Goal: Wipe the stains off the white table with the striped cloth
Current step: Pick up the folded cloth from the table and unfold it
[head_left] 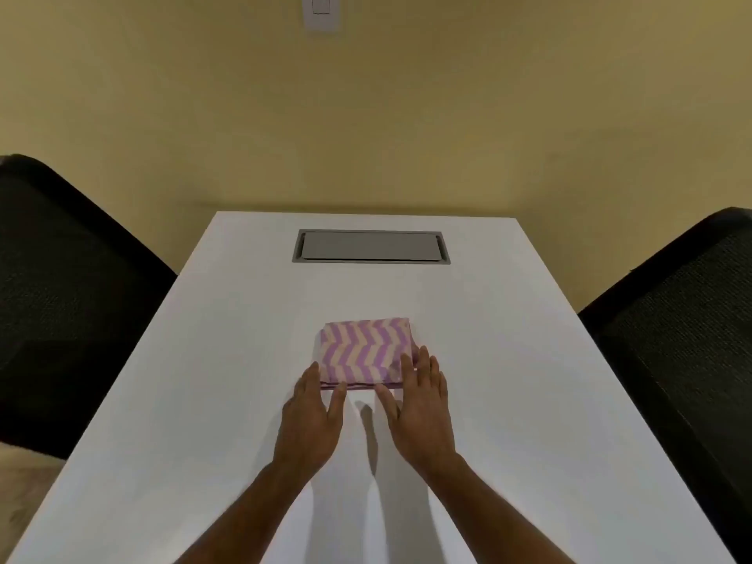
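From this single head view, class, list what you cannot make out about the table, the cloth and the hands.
All in the head view:
- Stains on the white table: none visible; too faint or blurred.
- Near right corner of the striped cloth: covered by the right hand.
- Whether the left hand touches the cloth or hovers: unclear from above.
- Wall plate: cut off by the top edge.

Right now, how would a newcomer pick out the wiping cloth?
On the white table, nearer than the grey hatch, lies a folded cloth, left hand and right hand at its near corners. Only it carries purple-and-cream zigzag stripes.
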